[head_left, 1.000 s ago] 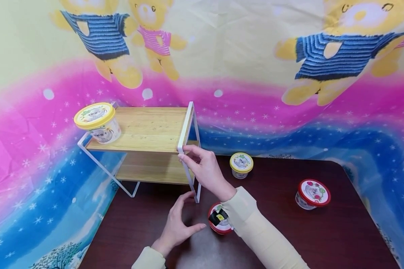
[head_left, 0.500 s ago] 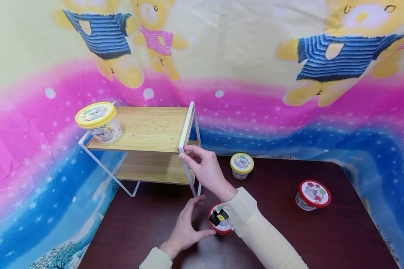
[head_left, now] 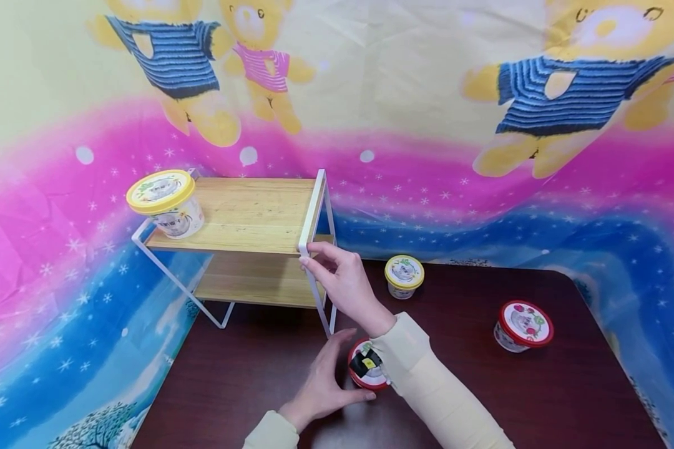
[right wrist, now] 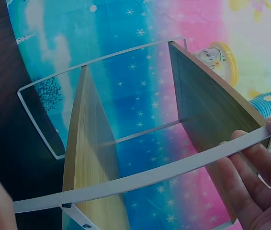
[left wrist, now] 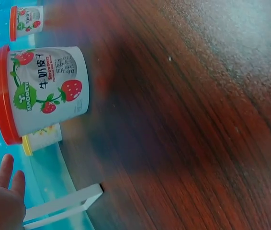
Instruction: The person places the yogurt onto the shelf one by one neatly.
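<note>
My right hand [head_left: 345, 284] pinches the front right upright of a two-tier shelf rack [head_left: 247, 212] with wooden boards and a white metal frame. In the right wrist view, its fingers lie around the white bar [right wrist: 174, 167] beside the upper board. My left hand [head_left: 321, 385] is spread, with thumb and fingers to the left of a red-lidded tub [head_left: 377, 379] on the table. In the left wrist view this white tub [left wrist: 49, 91] shows strawberries, and the fingertips [left wrist: 5, 167] appear near its lid. My right sleeve and a small black device partly cover its lid in the head view.
A yellow-lidded tub [head_left: 174, 209] stands on the rack's upper board at left. Another, smaller-looking yellow-lidded tub [head_left: 404, 277] is on the dark table [head_left: 455, 386] right of the rack. Farther right stands a second red-lidded tub [head_left: 521, 327]. A patterned cloth [head_left: 415, 156] hangs behind.
My left hand has moved right, from beside the rack's foot to the red-lidded tub. My right hand has kept its grip on the rack, which has stayed in place.
</note>
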A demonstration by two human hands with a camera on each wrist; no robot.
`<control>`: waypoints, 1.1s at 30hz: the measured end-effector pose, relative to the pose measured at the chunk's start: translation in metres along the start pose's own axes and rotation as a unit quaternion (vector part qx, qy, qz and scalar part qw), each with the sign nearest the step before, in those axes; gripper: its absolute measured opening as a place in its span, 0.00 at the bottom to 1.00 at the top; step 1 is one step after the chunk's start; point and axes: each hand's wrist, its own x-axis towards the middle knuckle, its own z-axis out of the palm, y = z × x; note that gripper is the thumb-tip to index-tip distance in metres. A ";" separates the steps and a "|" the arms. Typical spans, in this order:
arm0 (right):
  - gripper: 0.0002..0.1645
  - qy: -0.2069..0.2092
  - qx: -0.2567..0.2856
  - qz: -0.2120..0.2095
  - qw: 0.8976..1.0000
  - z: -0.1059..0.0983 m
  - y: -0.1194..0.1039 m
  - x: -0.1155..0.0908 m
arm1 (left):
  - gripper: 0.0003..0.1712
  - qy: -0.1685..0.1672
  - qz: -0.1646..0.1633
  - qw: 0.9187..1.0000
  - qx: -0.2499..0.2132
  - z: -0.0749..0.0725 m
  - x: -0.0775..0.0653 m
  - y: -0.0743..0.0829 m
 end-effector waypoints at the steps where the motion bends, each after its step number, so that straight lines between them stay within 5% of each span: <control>1: 0.15 0.000 0.001 0.000 1.000 0.000 0.000 0.000 | 0.63 -0.001 0.000 1.000 0.001 0.001 0.000 0.000; 13: 0.16 0.000 0.007 -0.006 1.000 0.000 0.001 0.000 | 0.66 -0.028 -0.049 0.998 0.020 0.017 0.006 -0.001; 24: 0.16 -0.002 0.011 0.000 1.000 -0.001 0.000 0.000 | 0.69 -0.025 -0.020 0.999 0.000 0.028 0.009 -0.006; 33: 0.16 -0.006 0.007 0.001 1.000 -0.001 0.001 0.000 | 0.69 -0.035 -0.031 0.999 -0.008 0.032 0.010 -0.007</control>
